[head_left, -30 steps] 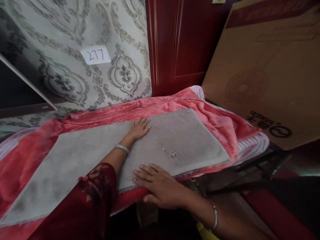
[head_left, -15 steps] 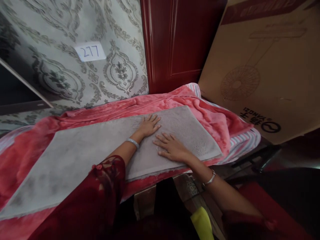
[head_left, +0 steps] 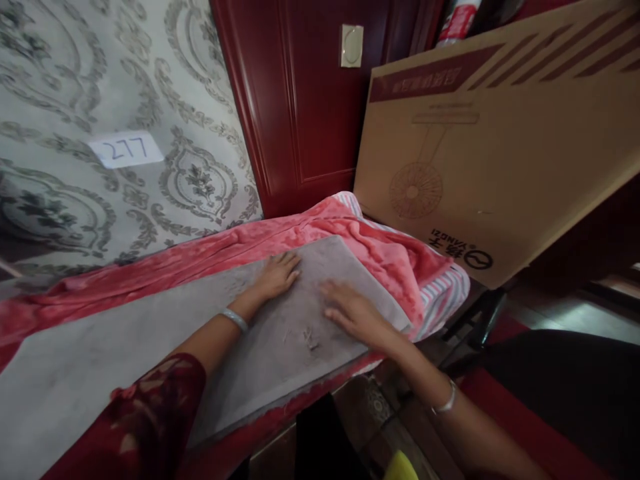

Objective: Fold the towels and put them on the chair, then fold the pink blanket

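A grey, short-piled cloth (head_left: 250,373) lies spread in a long flat shape over a pink blanket (head_left: 385,250). My left hand (head_left: 277,275) rests on it near its far edge, palm down and fingers stretched out. To the right, my right hand (head_left: 357,312) is over the cloth's right end with fingers extended; motion blurs the fingertips, so firm contact is hard to judge. Dark ruffled marks show in the pile between my forearms. Neither hand grips anything.
A striped pad (head_left: 445,293) shows under the blanket at the right end. Behind it leans a large cardboard box (head_left: 500,153) with a fan drawing. Patterned wallpaper (head_left: 135,80) with a "277" label (head_left: 127,149) and a red door panel (head_left: 320,120) stand behind. Something yellow (head_left: 400,467) is below.
My view has turned to the right. My right hand has slid towards the cloth's right end, uncovering ruffled marks. My left hand has shifted slightly right along the cloth.
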`<state>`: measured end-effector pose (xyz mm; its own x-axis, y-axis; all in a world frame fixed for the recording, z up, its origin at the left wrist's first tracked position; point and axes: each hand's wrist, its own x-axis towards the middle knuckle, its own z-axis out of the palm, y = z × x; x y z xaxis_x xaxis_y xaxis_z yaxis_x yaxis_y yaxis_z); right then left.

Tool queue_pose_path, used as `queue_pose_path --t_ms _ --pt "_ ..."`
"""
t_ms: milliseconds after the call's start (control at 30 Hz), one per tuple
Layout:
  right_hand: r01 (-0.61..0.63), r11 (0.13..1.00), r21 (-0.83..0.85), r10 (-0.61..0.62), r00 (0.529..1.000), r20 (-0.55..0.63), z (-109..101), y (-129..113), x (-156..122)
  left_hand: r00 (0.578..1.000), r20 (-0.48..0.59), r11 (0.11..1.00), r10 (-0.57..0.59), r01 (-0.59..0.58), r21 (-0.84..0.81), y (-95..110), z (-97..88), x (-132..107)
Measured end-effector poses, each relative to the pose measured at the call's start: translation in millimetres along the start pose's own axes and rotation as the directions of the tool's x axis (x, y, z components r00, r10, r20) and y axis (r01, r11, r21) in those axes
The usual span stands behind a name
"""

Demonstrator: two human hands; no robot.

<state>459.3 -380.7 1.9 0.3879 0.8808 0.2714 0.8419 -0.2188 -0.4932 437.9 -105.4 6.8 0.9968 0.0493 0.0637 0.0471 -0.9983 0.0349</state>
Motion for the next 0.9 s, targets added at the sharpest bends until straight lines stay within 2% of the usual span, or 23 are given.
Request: queue_pose_path --t_ms 67,167,267,400,500,667,900 --pt "-0.168 0.974 -0.153 0.159 0.985 -0.072 -5.1 22.5 15.9 0.997 0.028 0.996 0.066 -0.065 -0.059 17.7 -0.2 25.9" --pt "-0.317 0.902 -0.294 0.326 0.945 -0.019 3.3 42.3 26.3 0.987 0.103 0.988 0.125 -0.114 -0.108 44.3 7.4 64.8" --pt "-0.327 0.888 -0.324 0.356 0.934 0.033 17.6 47.6 23.0 0.984 0.106 0.986 0.143 -0.133 -0.099 58.0 19.7 94.7" --pt "-0.324 0.898 -0.299 0.343 0.939 0.011 24.4 48.2 17.0 0.987 0.092 0.988 0.135 -0.128 -0.083 56.2 29.6 120.4" --pt "-0.322 0.906 -0.275 0.331 0.944 -0.014 23.6 49.0 16.0 0.987 0.084 0.987 0.137 -0.130 -0.091 50.7 33.4 130.3" --pt "-0.321 0.909 -0.266 0.332 0.943 -0.004 22.0 48.2 15.8 0.988 0.038 0.983 0.148 -0.143 -0.112 46.7 38.5 132.2" --pt "-0.331 0.891 -0.311 0.353 0.935 0.017 15.8 44.5 17.1 0.995 0.050 0.994 0.082 -0.079 -0.071 62.8 24.0 121.2"
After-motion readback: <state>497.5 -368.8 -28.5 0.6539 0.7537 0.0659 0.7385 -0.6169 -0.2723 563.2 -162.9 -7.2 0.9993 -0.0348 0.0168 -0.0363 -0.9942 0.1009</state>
